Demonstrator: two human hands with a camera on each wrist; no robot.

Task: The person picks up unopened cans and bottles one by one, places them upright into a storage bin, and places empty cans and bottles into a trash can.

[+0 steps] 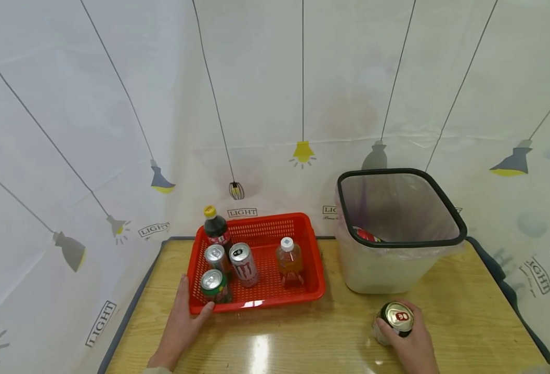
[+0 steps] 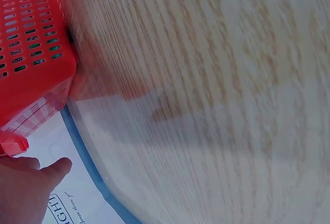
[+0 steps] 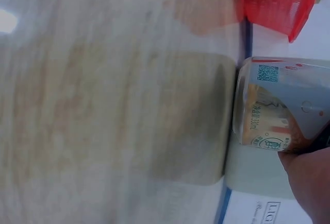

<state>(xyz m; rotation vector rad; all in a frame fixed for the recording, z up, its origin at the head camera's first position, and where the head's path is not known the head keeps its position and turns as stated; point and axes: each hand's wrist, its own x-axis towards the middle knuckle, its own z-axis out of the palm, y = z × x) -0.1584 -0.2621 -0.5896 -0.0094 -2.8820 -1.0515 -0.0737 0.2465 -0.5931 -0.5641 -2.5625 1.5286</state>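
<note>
My left hand (image 1: pixel 183 322) spans the front left corner of a red plastic basket (image 1: pixel 284 300), fingers straight along its side and thumb near the front rim. Inside stand a cola bottle (image 1: pixel 216 228) with a yellow cap, a pink-and-white can (image 1: pixel 244 266), a silver-topped can (image 1: pixel 216 254), a green can (image 1: pixel 213 283) and a white-capped bottle of amber drink (image 1: pixel 289 262). My right hand (image 1: pixel 415 335) grips a drink can (image 1: pixel 396 319) upright, thumb and fingers round its upper part. The right wrist view shows the can's printed side (image 3: pixel 278 105) and bottom edge.
Behind the right hand stands a pale bin (image 1: pixel 382 270) with a black rim and a clear liner; something red (image 1: pixel 366 235) lies inside. A wooden table (image 1: pixel 312 343) carries everything. Lamp-printed white sheeting (image 1: pixel 265 104) encloses the back and sides.
</note>
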